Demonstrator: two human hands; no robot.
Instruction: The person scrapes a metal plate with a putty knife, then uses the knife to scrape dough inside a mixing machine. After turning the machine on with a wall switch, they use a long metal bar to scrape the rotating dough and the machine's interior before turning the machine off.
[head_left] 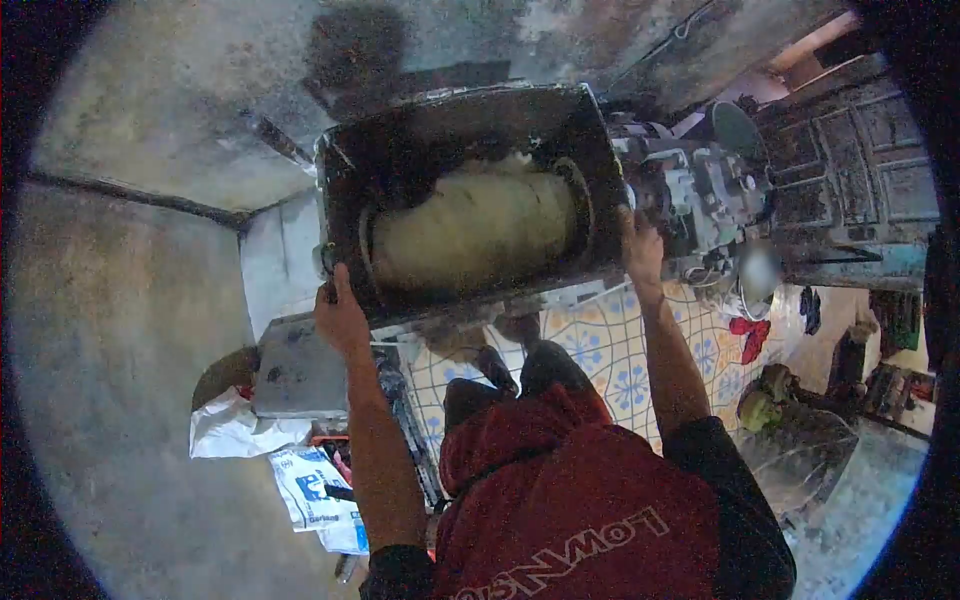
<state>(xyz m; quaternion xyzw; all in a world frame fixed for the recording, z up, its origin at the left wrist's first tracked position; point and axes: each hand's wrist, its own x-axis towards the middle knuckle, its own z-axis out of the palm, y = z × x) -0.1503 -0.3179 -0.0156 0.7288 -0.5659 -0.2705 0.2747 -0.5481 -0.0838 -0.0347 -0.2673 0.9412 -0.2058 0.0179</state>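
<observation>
In front of me is a dark, rectangular open box [465, 125] with worn, pale edges. A broad, yellowish cylinder [475, 230] lies lengthwise inside it, with a dark curved rim at each end and some whitish stuff along its far side. My left hand [342, 315] is closed on the box's near left corner, its thumb pointing up. At the right side, my right hand [642, 250] grips the box's edge with the fingers bent around it. The box hides the undersides of both hands' fingers.
Patterned tiles [620, 370] cover the floor below. To the left stand a grey block-like surface [300, 370] and printed white sacks [310, 485]. Cluttered metal ware [715, 190] lies to the right, near a wooden door [850, 160] and a red cloth [750, 338].
</observation>
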